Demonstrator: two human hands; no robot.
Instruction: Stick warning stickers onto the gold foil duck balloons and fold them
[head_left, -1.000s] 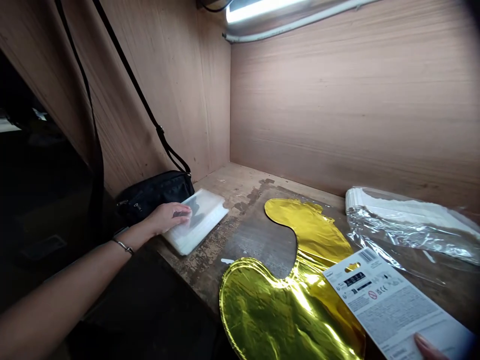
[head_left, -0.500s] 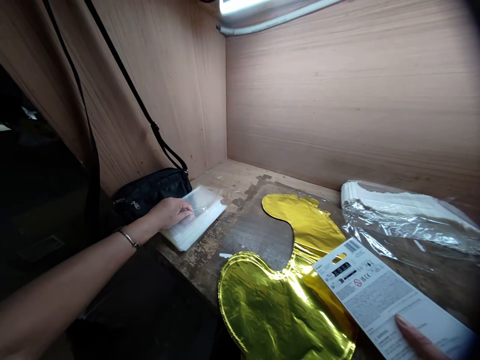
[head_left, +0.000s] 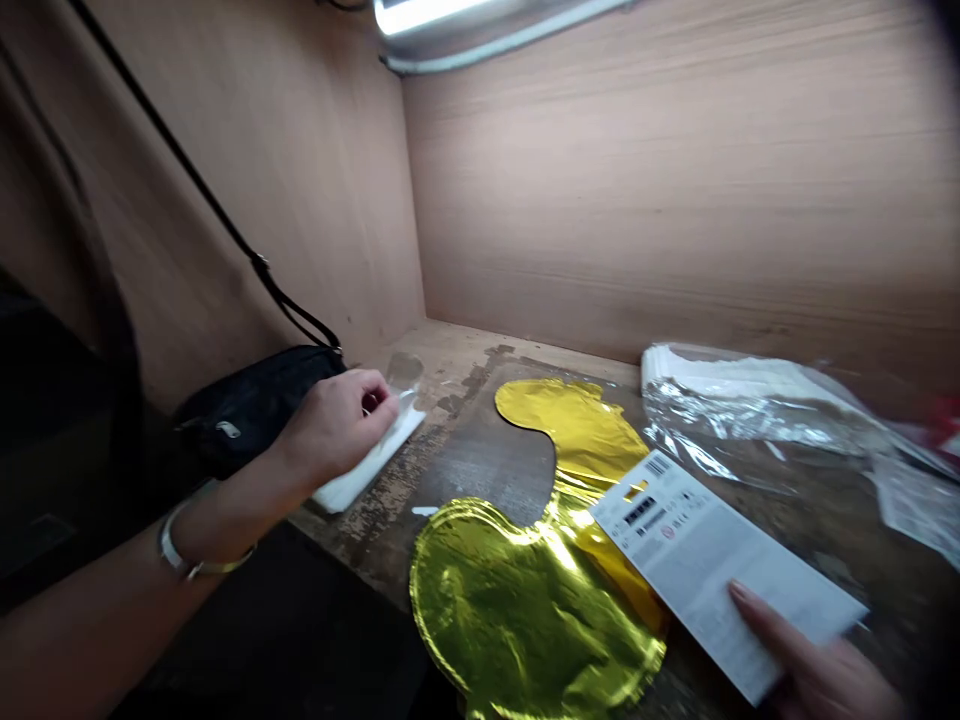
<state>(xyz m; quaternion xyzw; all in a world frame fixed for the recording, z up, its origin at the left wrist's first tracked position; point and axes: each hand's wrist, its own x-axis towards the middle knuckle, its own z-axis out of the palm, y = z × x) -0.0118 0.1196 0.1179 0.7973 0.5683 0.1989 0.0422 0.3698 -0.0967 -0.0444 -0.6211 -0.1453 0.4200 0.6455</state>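
Observation:
My left hand [head_left: 337,425] grips a flat white packet [head_left: 367,465] in clear plastic film. A clear sheet of the film [head_left: 405,372] stands up beyond my fingers. My right hand [head_left: 817,670] is at the lower right, holding a long printed paper card [head_left: 712,555] with a barcode at its far end. That card lies partly over a gold foil balloon [head_left: 525,610], hiding part of it. The balloon lies flat, its narrower end [head_left: 547,405] reaching towards the back wall.
A crinkled plastic bag with white contents [head_left: 750,410] lies at the right, with a loose paper sheet [head_left: 919,505] beyond it. A black shoulder bag [head_left: 251,415] sits by the left wooden wall. The worn wooden shelf [head_left: 465,370] ends in a front edge above dark space.
My view has swung left. My left hand has turned and lifted the clear film upward from the packet. My right hand has carried the card up and left across the balloon.

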